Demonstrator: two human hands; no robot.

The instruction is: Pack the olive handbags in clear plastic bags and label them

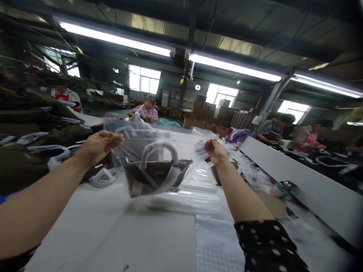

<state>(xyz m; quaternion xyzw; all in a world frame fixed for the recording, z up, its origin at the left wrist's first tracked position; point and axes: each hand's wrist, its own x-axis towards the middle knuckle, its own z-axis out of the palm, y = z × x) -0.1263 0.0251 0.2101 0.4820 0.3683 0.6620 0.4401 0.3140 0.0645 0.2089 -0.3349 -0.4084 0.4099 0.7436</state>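
Note:
A clear plastic bag point(184, 136) stretches between my hands, its top edge pulled out to both sides. Inside it sits a dark handbag point(153, 172), upright or nearly so, its looped handle wrapped in white material. On the left, my left hand point(100, 145) pinches one upper corner of the plastic. At the opposite corner my right hand point(217, 152) is closed on the bunched film, slightly blurred. Beneath and to the right of the handbag lie flat clear plastic bags point(198, 189) on the white table point(107, 230).
Brown handbags point(25, 162) with wrapped handles are heaped on the left. A white textured sheet point(219, 241) lies near the front edge. A bottle point(280, 189) and loose plastic point(252, 170) are at right, by a white board point(300, 181). A co-worker point(146, 109) sits across the table.

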